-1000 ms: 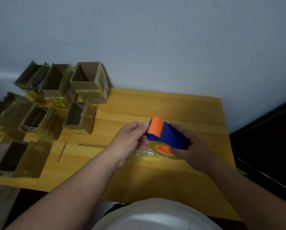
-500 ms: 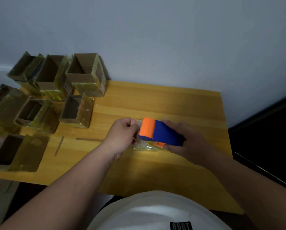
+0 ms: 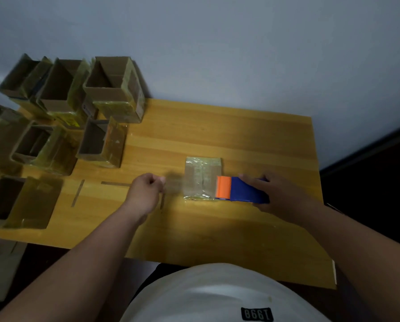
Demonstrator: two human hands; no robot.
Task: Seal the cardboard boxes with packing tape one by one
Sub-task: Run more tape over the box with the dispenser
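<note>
A small closed cardboard box (image 3: 202, 175), glossy with clear tape, lies flat on the wooden table (image 3: 252, 140). My right hand (image 3: 280, 194) grips a blue and orange tape dispenser (image 3: 238, 191) at the box's right edge. My left hand (image 3: 146, 191) is left of the box, its fingers pinched on the free tape end (image 3: 174, 185). A blurred clear strip stretches from those fingers across the box top to the dispenser. The tape roll itself is hidden under the dispenser.
Several open cardboard boxes (image 3: 112, 89) wrapped in yellowish tape crowd the table's left side and back left corner. Thin strips (image 3: 78, 192) lie on the wood near my left hand. A grey wall (image 3: 217, 54) stands behind; the table ends at the right over dark floor.
My hands have moved apart: the left pulled the tape end leftwards, the right carried the dispenser rightwards. The small box under them is now uncovered.
</note>
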